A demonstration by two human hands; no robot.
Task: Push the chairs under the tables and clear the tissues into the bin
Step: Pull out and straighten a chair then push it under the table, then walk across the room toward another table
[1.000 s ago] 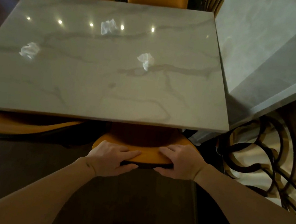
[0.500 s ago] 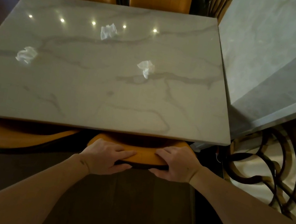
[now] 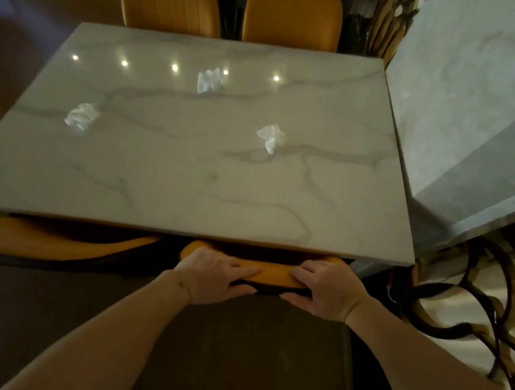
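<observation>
The marble table [image 3: 186, 167] fills the middle of the view, its top pale with grey veins and small light reflections. At 2 o'clock a second marble table [image 3: 483, 105] stands just beside it, and under that one, at 4 o'clock, there is a dark curved metal frame [image 3: 478, 314].

At 12 o'clock two orange chairs [image 3: 172, 3] and [image 3: 293, 16] stand side by side against the far edge of the table. At 9 o'clock another orange chair [image 3: 52, 239] sits partly under the near edge. The near chair [image 3: 273, 269] at 6 o'clock is mostly under the table; only the top of its backrest shows.

The left hand [image 3: 214, 275] and the right hand [image 3: 324, 288] both grip this backrest, fingers curled over the top and thumbs below.

Three crumpled white tissues lie on the table, well apart: one [image 3: 81, 115] at 9 o'clock, one [image 3: 209, 80] at 12 o'clock, one [image 3: 271, 136] near the centre.
</observation>
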